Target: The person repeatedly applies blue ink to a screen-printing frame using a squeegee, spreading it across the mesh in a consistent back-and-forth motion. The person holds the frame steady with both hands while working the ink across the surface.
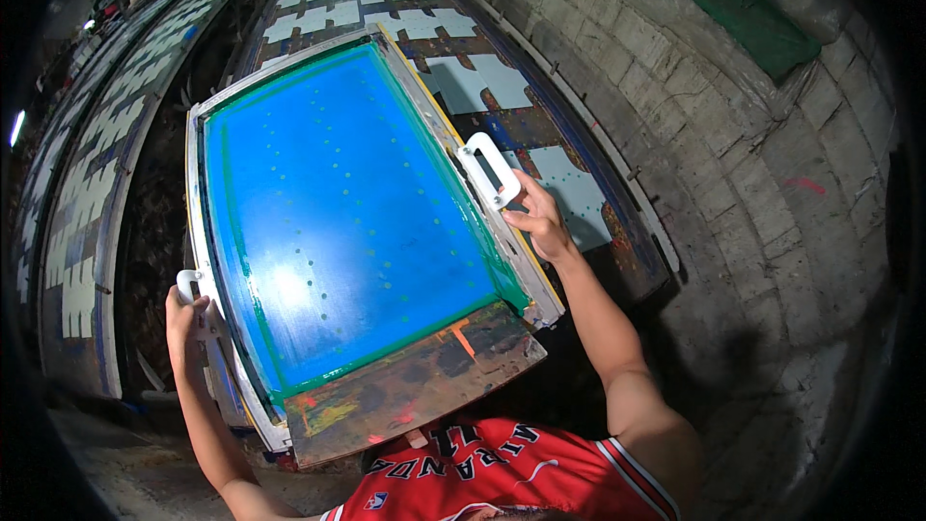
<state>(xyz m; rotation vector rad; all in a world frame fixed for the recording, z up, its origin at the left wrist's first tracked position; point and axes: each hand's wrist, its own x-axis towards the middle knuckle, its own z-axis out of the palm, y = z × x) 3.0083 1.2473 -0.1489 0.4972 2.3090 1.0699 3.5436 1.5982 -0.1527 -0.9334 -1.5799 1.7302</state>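
A large screen-printing frame (436,114) lies in front of me, tilted to the left, with a blue mesh (338,203) edged in green and dotted with small pale spots. My left hand (183,316) is closed round the white handle (187,280) on the frame's left side. On the right side, my right hand (538,220) grips the lower end of a second white handle (490,170); some of its fingers are hidden behind the handle and frame. A paint-stained board (424,381) sits at the near end, close to my body.
Beneath the frame runs a long printing table with rows of pale cut pieces (482,82). More long tables (106,164) with similar pieces stand to the left. A grey block wall (714,135) rises along the right, with green sheeting (723,14) hanging on it.
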